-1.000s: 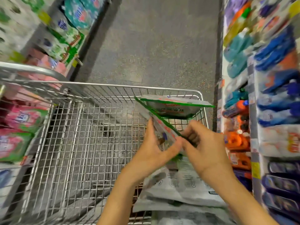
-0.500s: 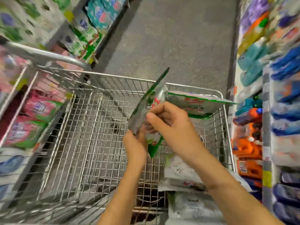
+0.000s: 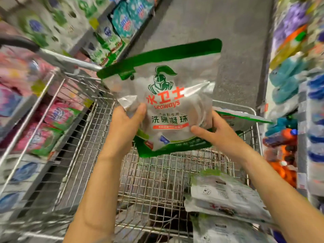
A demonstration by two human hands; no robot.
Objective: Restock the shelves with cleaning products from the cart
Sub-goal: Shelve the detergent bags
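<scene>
1 pouch (image 3: 168, 102) btwn L+R fingers (image 3: 139, 113)

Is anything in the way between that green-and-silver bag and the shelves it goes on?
Nothing visible. The left hand and right hand hold the bag over the cart; shelves stand open on either side. Its exact spot isn't shown.

Seaways pouch (image 3: 168, 102): thin plastic film, silvery and glossy, with glare streaks and soft creases across its face, and printed green bands of the same sheen at top and bottom. Shopping cart (image 3: 154, 174): bare metal wire mesh, smooth and bright, with a top rail (image 3: 70, 62) of shiny metal tube; the stacked pouches (image 3: 226, 195) lying in it are crinkled film with a paler, duller face. Aisle floor (image 3: 219, 23): grey, speckled, matt and grainy; the orange bottles (image 3: 284, 137) on the shelf look like smooth plastic, though blurred.
</scene>
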